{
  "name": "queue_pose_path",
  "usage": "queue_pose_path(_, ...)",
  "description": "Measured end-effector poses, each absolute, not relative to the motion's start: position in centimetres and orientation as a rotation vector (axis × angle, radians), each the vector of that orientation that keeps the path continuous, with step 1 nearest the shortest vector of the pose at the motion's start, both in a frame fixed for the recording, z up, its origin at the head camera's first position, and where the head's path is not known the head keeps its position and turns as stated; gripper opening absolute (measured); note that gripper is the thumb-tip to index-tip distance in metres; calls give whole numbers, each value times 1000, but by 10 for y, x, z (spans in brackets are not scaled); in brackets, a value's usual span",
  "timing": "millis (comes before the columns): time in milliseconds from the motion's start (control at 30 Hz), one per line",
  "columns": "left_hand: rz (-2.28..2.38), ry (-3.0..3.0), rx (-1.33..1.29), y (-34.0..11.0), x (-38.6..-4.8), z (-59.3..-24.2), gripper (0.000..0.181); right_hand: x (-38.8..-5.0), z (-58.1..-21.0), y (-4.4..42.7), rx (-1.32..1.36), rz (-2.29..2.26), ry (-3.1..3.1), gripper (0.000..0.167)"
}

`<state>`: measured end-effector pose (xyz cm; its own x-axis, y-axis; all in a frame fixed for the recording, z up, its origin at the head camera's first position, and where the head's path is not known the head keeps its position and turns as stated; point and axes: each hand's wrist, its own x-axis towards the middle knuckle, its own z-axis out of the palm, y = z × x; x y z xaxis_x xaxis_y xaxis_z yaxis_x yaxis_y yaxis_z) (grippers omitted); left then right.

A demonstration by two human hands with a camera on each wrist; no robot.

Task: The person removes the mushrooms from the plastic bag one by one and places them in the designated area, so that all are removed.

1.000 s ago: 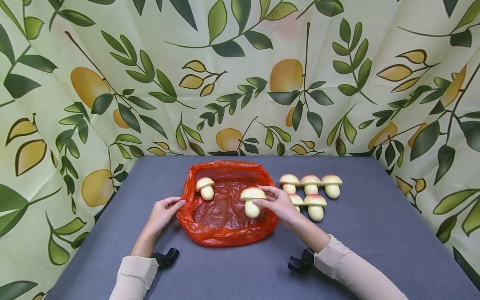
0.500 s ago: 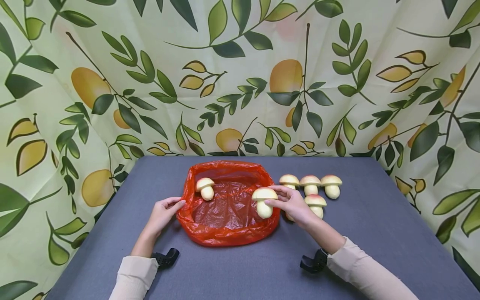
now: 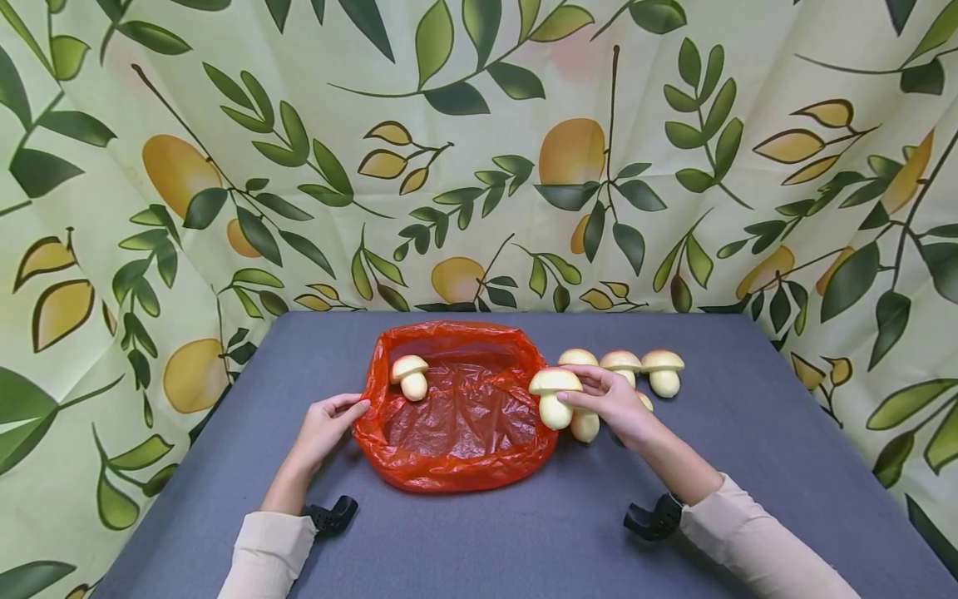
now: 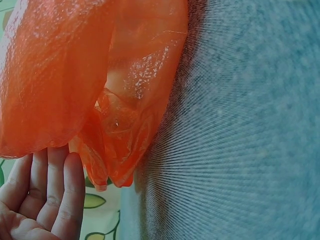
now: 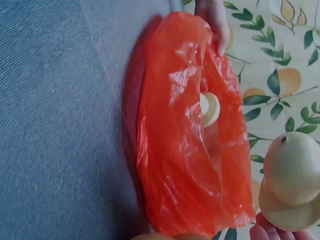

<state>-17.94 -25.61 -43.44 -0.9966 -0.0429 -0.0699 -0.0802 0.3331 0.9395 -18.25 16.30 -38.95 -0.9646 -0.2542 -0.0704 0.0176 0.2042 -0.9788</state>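
A red plastic bag point(image 3: 453, 476) lies with its mouth spread wide, one toy mushroom point(image 3: 410, 378) inside at the left. My left hand point(image 3: 326, 426) pinches the bag's left rim between thumb and fingers; the left wrist view shows its fingertips point(image 4: 74, 167) going under the red film. Another mushroom point(image 3: 555, 398), pale with a domed cap, is held upright by my right hand point(image 3: 615, 406) over the bag's right rim. In the right wrist view this mushroom point(image 5: 292, 175) appears at the lower right, fingertips against its cap.
More toy mushrooms stand right of the bag, such as one at the back right point(image 3: 663, 371) and one near the rim point(image 3: 585, 426); my right hand partly hides several. A grey-blue cloth point(image 3: 479, 545) covers the table. A leaf-and-fruit patterned curtain point(image 3: 479, 208) hangs behind.
My right hand has moved to the right with the mushroom, from above the bag's inside to its right rim. The left hand and the bag stay where they were.
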Motion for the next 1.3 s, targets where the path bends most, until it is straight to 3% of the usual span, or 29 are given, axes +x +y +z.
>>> queue_pose_path(367,1870,2560,24,-258,-178,-439,42,-180,-387,185,-302,-1736,2325,56)
queue_pose_path(633,1782,2557,-98,-257,-180,-437,40,-179,-385,203,-321,-1807,2253,60)
queue_pose_path(900,1787,2559,-82,-256,-179,-435,39,-181,-385,221,-355,-1805,2283,43)
queue_pose_path(1300,1782,2555,-87,-257,-180,-436,39,-181,-380,246,-369,-1728,2337,49)
